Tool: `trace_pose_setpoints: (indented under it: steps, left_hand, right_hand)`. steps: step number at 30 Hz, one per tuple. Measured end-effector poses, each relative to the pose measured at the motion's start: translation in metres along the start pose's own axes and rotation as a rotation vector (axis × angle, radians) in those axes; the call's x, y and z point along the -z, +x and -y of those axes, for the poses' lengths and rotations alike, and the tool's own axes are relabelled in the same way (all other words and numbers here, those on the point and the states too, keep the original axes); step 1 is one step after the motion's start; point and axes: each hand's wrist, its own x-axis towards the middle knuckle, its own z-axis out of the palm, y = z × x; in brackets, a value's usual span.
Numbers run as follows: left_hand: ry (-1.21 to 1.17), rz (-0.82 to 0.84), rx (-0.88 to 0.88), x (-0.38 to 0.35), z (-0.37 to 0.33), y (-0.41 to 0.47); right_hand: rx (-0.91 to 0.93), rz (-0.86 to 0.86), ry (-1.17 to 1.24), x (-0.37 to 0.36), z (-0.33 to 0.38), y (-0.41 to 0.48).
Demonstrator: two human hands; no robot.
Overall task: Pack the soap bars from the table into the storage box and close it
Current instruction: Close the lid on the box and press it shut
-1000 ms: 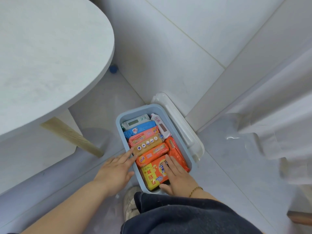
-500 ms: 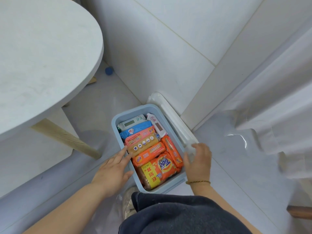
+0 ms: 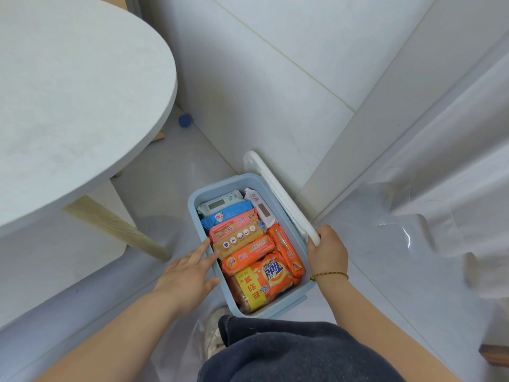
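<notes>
A light blue storage box (image 3: 192, 201) stands open on the floor, filled with several wrapped soap bars (image 3: 248, 250) in orange, pink, blue and white packs. Its white lid (image 3: 271, 183) leans on edge between the box's right side and the wall. My right hand (image 3: 326, 249) grips the lid's near end. My left hand (image 3: 190, 274) rests flat with fingers spread on the box's left rim, fingertips touching the soap packs.
A round white table (image 3: 68, 92) with a wooden leg (image 3: 115, 226) overhangs the left. A small blue ball (image 3: 184, 120) lies by the wall. White curtain fabric (image 3: 451, 161) hangs at right. My knee in dark shorts (image 3: 289, 351) fills the bottom.
My right hand left the soap packs inside the box, moved right and closed on the near end of the lid. My left hand stayed at the left rim.
</notes>
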Motion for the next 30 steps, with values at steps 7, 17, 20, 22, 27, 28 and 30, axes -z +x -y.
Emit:
trace_pose_setpoints:
  steps: [7, 17, 20, 22, 27, 28, 30]
  left_hand:
    - [-0.294, -0.041, 0.019, 0.002, 0.002, -0.001]
    - [-1.243, -0.181, -0.003, 0.023, -0.05, -0.03]
    - [-1.348, -0.249, 0.075, 0.012, -0.055, -0.027]
    - [-1.334, -0.344, 0.18, 0.001, -0.052, -0.022]
    - [-1.189, -0.416, 0.331, -0.019, -0.041, -0.006]
    - [-1.168, -0.435, 0.344, -0.021, -0.038, -0.001]
    - [-1.154, -0.456, 0.379, -0.023, -0.033, 0.005]
  right_hand:
    - [0.189, -0.094, 0.059, 0.011, 0.004, -0.032]
    - [0.789, -0.34, -0.155, 0.011, 0.012, -0.08]
    - [0.901, -0.345, -0.113, -0.011, 0.017, -0.095]
    - [0.941, -0.26, -0.142, -0.022, 0.009, -0.103]
    - [0.99, -0.057, -0.184, -0.039, -0.021, -0.107]
    - [0.91, -0.062, -0.11, -0.039, -0.026, -0.106]
    - [0.488, -0.112, 0.173, -0.036, -0.038, -0.107]
